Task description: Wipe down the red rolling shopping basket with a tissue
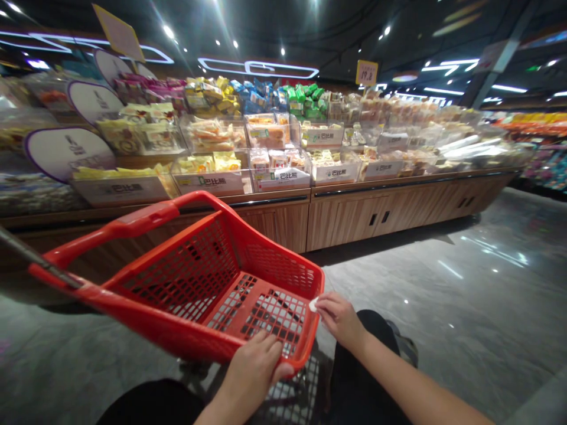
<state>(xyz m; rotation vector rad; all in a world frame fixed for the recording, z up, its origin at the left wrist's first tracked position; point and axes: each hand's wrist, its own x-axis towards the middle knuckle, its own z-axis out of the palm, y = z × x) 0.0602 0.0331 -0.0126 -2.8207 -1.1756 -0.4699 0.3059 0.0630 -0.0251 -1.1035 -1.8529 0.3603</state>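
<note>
A red plastic shopping cart (270, 251) with perforated walls stands in front of me, its handle toward the left. My left hand (254, 366) is closed over the near side rim, fingers inside the basket and thumb near the corner. At the cart's right end my right hand (339, 316) pinches a small white wad (313, 304), which looks like a tissue or wipe, against the rim. Most of the wad is hidden by my fingers. No goods show inside the basket.
A wooden display counter (283, 221) with clear bins of packaged snacks (212, 133) runs behind the cart. Round white signs (66, 153) stand at the left. Shiny grey floor (443, 307) stretches to the right. My dark-clothed knees (367, 378) are close below the cart.
</note>
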